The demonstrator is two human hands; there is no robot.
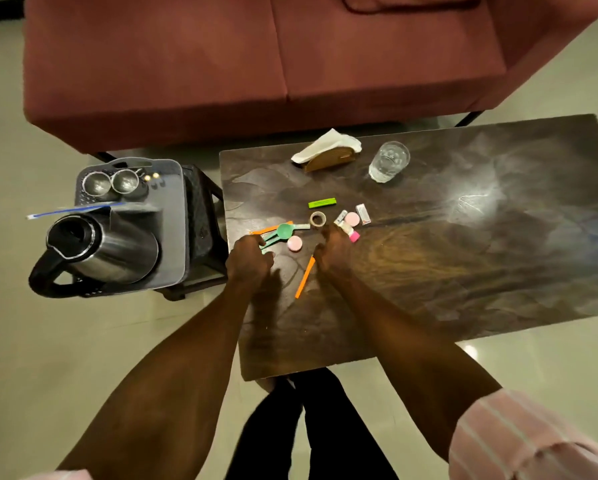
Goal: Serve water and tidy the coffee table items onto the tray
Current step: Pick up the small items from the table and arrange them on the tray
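Tray [173,216] holds kettle [107,247]; left hand [247,259] fingers pinch green tool [276,235]; right hand's [333,251] unclear.

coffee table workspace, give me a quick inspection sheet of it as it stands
surface: dark wooden coffee table, glossy, with glare.
job's things: glass of water standing upright on the table; grey tray on a stool beside the table, carrying a steel kettle and two steel cups.
clutter: green tool, tape roll, pink discs, orange sticks, green bar, napkin holder.
grippers: left hand grips the green tool; right hand curled among the small items, grasp unclear.
cables: nothing seen.
surroundings: red sofa, pale tiled floor.
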